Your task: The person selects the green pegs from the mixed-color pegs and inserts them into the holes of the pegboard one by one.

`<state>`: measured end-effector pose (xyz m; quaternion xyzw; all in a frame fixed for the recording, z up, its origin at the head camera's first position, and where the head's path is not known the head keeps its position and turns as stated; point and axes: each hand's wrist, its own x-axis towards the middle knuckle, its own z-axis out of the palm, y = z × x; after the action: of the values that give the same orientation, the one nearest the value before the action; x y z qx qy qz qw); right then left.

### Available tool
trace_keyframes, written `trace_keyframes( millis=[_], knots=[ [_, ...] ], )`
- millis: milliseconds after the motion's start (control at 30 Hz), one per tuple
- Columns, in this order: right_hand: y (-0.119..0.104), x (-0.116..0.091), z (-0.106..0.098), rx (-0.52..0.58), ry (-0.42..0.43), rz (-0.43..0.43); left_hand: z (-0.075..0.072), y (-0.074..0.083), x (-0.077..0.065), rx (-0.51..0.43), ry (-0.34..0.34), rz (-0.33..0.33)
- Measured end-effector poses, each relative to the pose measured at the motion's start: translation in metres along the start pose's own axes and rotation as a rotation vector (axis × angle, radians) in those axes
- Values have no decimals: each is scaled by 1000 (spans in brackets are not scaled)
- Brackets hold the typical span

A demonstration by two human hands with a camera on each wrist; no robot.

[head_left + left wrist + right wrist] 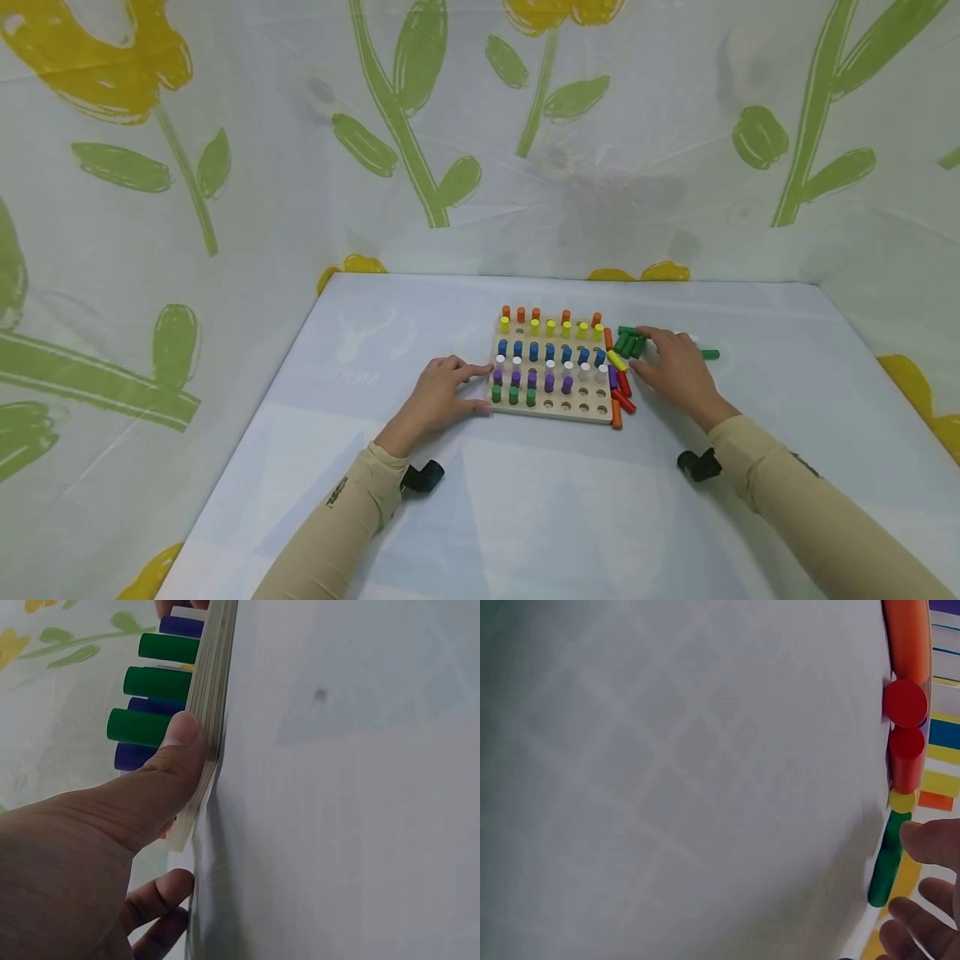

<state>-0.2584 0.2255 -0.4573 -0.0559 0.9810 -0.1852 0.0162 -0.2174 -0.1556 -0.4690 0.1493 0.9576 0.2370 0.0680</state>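
A wooden pegboard (555,408) lies on the table with upright pegs in orange, yellow, blue, white, purple and green rows. My left hand (438,396) is at its left side, thumb and index finger extended against the edge. In the left wrist view, the left thumb (169,769) presses the board near standing green pegs (154,682). My right hand (678,371) is spread beside loose green pegs (630,343) right of the board, thumb and index finger apart. In the right wrist view, its thumb (934,841) is close to a green peg (886,874); contact is unclear.
Loose red pegs (624,383), a yellow peg (617,360) and an orange peg (617,414) lie along the board's right edge. Another green peg (710,354) lies beyond the right hand. A flower-patterned sheet (480,242) hangs behind the white table (525,517).
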Motion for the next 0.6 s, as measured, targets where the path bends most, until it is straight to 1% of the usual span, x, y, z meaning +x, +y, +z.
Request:
trace_keyframes(
  millis=[200,367,600],
  knots=[
    [0,2,2,-5,13,-22,0,0,0,-3,1,-8],
    [-2,3,2,-20,32,-30,2,-3,1,-3,3,2],
    [-3,6,2,-33,23,-29,1,-2,1,-4,2,1]
  ],
)
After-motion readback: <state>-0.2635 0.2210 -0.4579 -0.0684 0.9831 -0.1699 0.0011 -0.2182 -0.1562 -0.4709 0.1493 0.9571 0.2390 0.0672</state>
